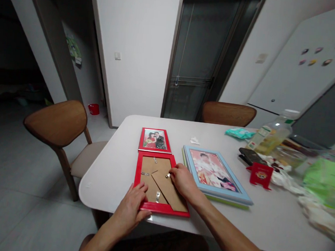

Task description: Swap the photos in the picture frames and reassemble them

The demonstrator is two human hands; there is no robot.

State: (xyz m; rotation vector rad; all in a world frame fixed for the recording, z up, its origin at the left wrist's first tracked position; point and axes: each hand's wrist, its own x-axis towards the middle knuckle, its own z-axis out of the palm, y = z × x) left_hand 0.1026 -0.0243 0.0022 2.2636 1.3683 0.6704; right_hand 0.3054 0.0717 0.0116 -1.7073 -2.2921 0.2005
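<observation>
A red photo frame (165, 209) lies face down near the table's front edge, its brown backing board (150, 186) and several metal clips showing. My left hand (132, 206) rests on its lower left corner, fingers bent over the red edge. At the frame's right side, my right hand (183, 179) has thumb and fingers pinched at a small metal clip (167, 176). A slanted support flap (169, 189) lies across the backing. Touching the far edge is a smaller red frame (168, 143) with a photo of two people, face up.
Stacked light blue frames (190, 170) lie to the right. Beyond them are a black object (252, 157), a red card stand (261, 175), a plastic bottle (272, 133), crumpled tissues and a green bag (325, 180). Wooden chairs stand left (57, 122) and behind the table (228, 113).
</observation>
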